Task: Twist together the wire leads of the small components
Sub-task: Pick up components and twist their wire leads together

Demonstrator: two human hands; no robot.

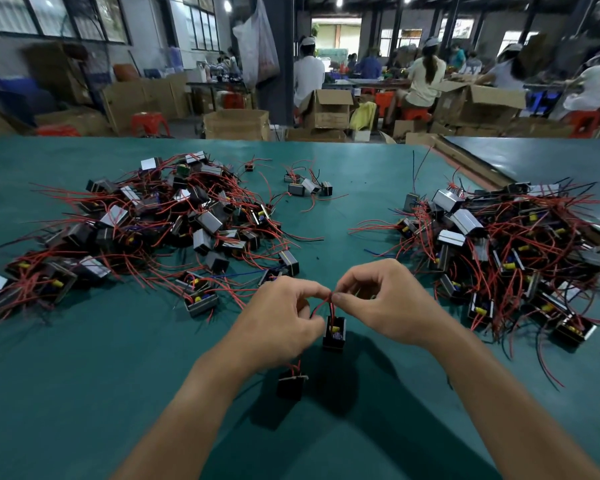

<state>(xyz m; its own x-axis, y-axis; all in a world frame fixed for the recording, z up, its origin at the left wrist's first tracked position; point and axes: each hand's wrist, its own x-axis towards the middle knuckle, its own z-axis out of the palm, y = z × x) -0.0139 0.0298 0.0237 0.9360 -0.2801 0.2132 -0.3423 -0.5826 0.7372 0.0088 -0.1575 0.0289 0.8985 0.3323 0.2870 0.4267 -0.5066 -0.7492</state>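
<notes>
The left hand (278, 322) and right hand (387, 306) pinch the red wire leads (329, 304) between their fingertips, a small black component (334, 336) hanging just below them and a second component (290, 384) dangling under the left hand.

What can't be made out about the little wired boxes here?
- Head view: whether the wire leads are twisted yet; the left hand and right hand pinch over the join.
- Head view: wires of the lower component vanish behind the left hand.
- Head view: the right pile runs off the frame edge.
</notes>
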